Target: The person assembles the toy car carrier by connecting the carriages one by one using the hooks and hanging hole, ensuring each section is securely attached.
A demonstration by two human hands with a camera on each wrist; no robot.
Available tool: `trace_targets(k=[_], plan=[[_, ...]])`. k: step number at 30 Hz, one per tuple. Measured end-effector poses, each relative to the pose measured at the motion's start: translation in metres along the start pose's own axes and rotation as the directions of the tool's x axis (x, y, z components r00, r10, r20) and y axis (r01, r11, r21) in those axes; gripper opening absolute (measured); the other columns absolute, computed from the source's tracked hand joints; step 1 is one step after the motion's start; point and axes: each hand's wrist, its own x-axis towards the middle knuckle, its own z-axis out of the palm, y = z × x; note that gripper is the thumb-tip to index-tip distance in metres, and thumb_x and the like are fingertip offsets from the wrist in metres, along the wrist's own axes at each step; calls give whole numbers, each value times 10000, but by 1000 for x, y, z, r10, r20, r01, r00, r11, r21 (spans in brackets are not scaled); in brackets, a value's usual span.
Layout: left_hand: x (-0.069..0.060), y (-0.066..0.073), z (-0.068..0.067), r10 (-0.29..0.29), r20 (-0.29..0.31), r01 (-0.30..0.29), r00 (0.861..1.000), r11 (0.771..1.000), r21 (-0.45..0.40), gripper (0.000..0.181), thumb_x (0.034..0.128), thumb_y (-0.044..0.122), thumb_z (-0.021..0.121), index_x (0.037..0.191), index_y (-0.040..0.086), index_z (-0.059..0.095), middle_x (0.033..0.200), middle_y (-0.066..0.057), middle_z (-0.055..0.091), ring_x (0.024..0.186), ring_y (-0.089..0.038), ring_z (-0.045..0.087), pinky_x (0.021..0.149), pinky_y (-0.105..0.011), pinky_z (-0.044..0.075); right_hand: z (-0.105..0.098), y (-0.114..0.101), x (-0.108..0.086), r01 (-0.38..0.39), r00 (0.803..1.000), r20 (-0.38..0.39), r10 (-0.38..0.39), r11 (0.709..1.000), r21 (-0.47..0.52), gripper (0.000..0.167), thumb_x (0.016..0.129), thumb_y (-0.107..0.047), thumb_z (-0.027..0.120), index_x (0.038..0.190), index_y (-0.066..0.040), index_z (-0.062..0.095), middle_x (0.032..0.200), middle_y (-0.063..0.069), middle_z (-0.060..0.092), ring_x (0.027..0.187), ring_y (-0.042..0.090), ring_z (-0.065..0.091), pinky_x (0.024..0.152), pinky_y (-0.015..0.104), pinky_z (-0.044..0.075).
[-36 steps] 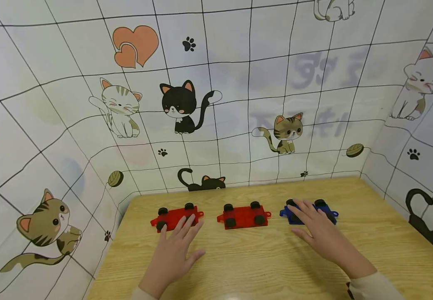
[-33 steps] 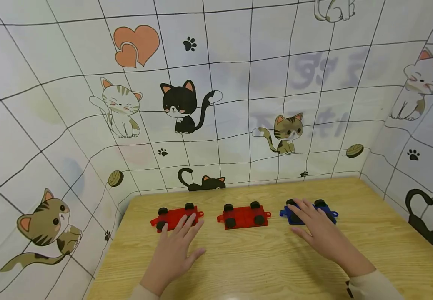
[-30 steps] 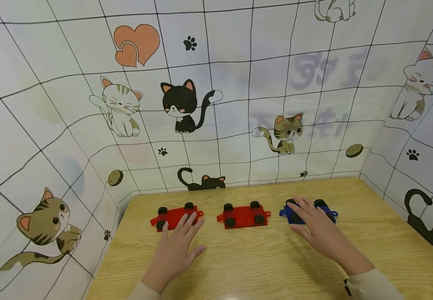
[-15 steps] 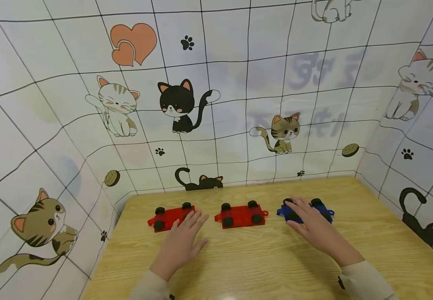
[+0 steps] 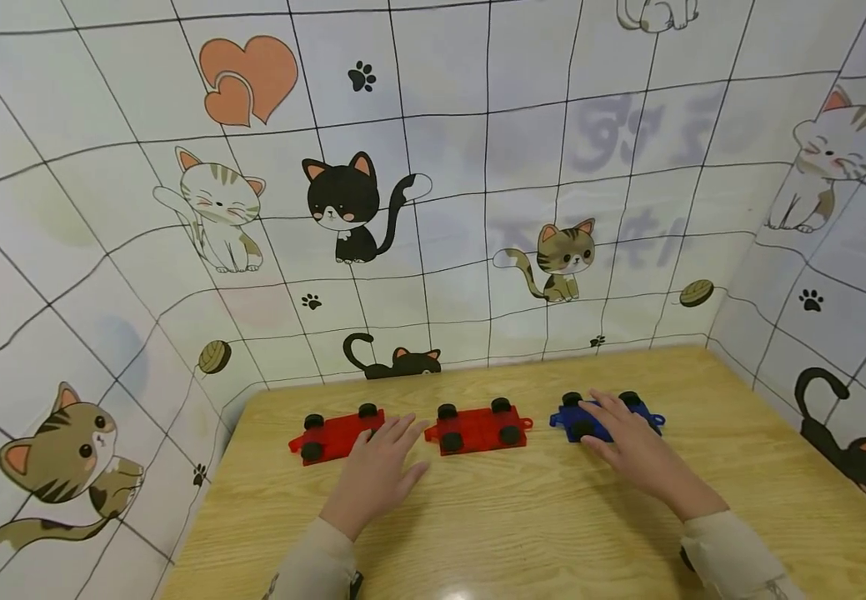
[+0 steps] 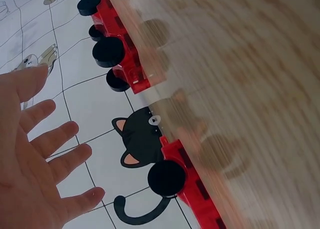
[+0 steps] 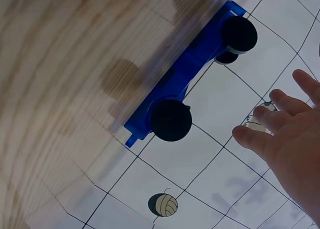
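Three toy wagons lie in a row with their black wheels up: a red one [image 5: 335, 435] at left, another red one [image 5: 481, 430] in the middle, and a blue one [image 5: 603, 417] at right. My left hand [image 5: 376, 475], fingers spread, is over the right end of the left red wagon, partly hiding it. Above the blue wagon hovers my right hand [image 5: 638, 446], fingers extended. Both wrist views show a gap between hand and wagons: the left hand [image 6: 35, 159] beside the red wagons [image 6: 192, 189], the right hand [image 7: 290, 134] beside the blue one [image 7: 175, 84].
The wagons lie on a light wooden table [image 5: 478, 517]. Behind it and at both sides stand white walls [image 5: 463, 292] with a grid pattern and printed cats, hearts and paw prints.
My left hand has moved right, from the middle of the left red wagon toward its right end. My right hand has stayed over the blue wagon. The head view has shifted slightly.
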Motion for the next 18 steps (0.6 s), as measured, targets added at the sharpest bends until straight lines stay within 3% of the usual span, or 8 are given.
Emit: trace_targets(k=[8, 18], plan=[[16, 4, 8, 15, 53, -14, 998, 1000, -11, 621, 1005, 471, 591, 1552, 221, 436, 1559, -62, 461, 1401, -312, 465, 1042, -663, 396, 4, 8, -1, -23, 999, 30, 23, 1000, 2, 602, 1012, -270, 641, 1512, -5, 438, 1595, 278, 284, 1458, 527, 226, 1061, 772, 221], [32, 5, 19, 38, 77, -36, 996, 999, -29, 613, 1003, 419, 618, 1550, 208, 437, 1559, -79, 458, 1414, -319, 449, 1046, -650, 400, 5, 19, 5, -12, 1000, 21, 12, 999, -42, 585, 997, -247, 666, 1490, -3, 469, 1578, 281, 313, 1435, 538, 262, 1038, 785, 246]])
